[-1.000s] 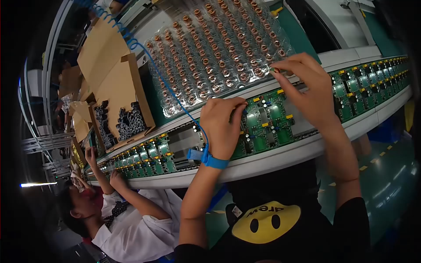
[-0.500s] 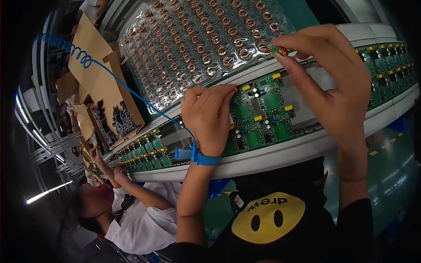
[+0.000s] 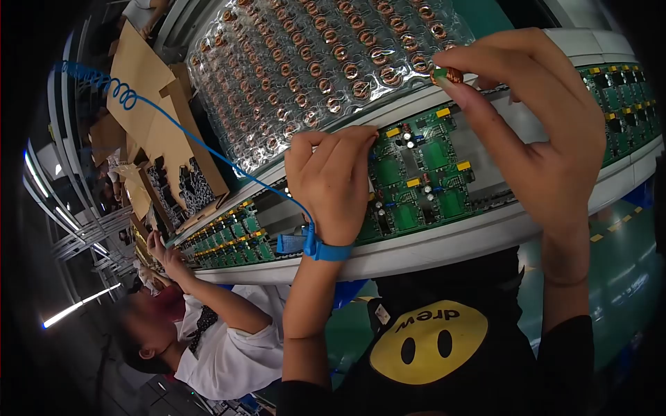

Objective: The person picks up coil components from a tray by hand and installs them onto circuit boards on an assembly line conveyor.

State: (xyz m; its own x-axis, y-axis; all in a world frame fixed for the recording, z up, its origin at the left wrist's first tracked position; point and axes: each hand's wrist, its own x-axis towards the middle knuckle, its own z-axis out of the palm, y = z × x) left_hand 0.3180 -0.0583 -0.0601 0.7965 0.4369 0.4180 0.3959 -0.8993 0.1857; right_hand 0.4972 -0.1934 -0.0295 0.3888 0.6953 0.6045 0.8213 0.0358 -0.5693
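My right hand (image 3: 544,128) is raised above the conveyor line and pinches a copper-wound coil (image 3: 451,75) with a green part between thumb and forefinger. Below and left of it lies a green circuit board (image 3: 433,158) carrying yellow blocks and small cylindrical parts. My left hand (image 3: 329,177) is over the board's left edge, fingertips closed together near its upper corner. A small coppery bit shows at those fingertips, but what it is stays hidden. Around my left wrist sits a blue wrist strap (image 3: 326,251) with a coiled cord.
A clear plastic tray (image 3: 305,114) with rows of copper coils lies beyond the line. More circuit boards (image 3: 232,239) sit to the left, others (image 3: 621,104) to the right. A cardboard box (image 3: 149,76) holds dark parts. A co-worker in a white shirt (image 3: 232,347) is at the left.
My right hand has shifted slightly right and up with the coil still pinched. My left hand stays almost where it was. The co-worker's arms have moved.
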